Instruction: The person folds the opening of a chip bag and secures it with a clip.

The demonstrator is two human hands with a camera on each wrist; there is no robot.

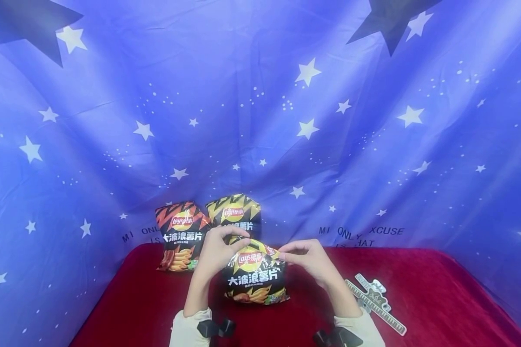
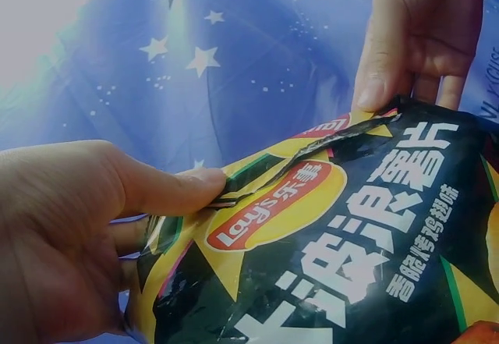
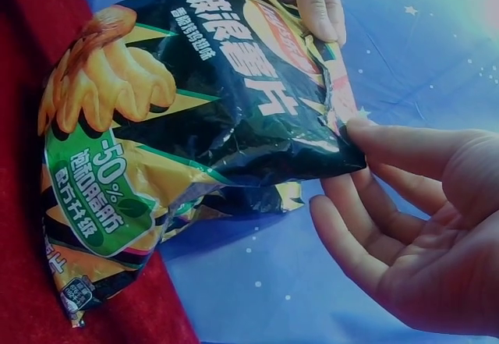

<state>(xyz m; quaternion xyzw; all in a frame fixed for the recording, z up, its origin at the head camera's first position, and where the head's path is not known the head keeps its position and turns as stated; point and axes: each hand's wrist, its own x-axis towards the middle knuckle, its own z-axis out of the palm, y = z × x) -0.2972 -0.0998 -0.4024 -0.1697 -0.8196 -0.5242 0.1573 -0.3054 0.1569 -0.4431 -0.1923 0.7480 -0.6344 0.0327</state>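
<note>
A black and yellow bag of Lay's potato chips [image 1: 253,277] stands upright on the red cloth between both hands. At its top left corner my left hand [image 1: 219,250] pinches the film, thumb in front and fingers behind, as the left wrist view shows with the left thumb [image 2: 175,190]. My right hand [image 3: 437,219] pinches the opposite top corner between thumb and fingers. Along the bag's top edge [image 2: 312,153] a front lip lies against a yellow strip of film; whether this is a fold or an opening I cannot tell.
Behind stand a red and black chip bag [image 1: 180,236] and another yellow and black chip bag [image 1: 234,209]. Long sealing clips [image 1: 377,301] with ruler-like marks lie to the right on the red cloth [image 1: 438,289]. A blue star-printed curtain [image 1: 243,96] hangs behind the table.
</note>
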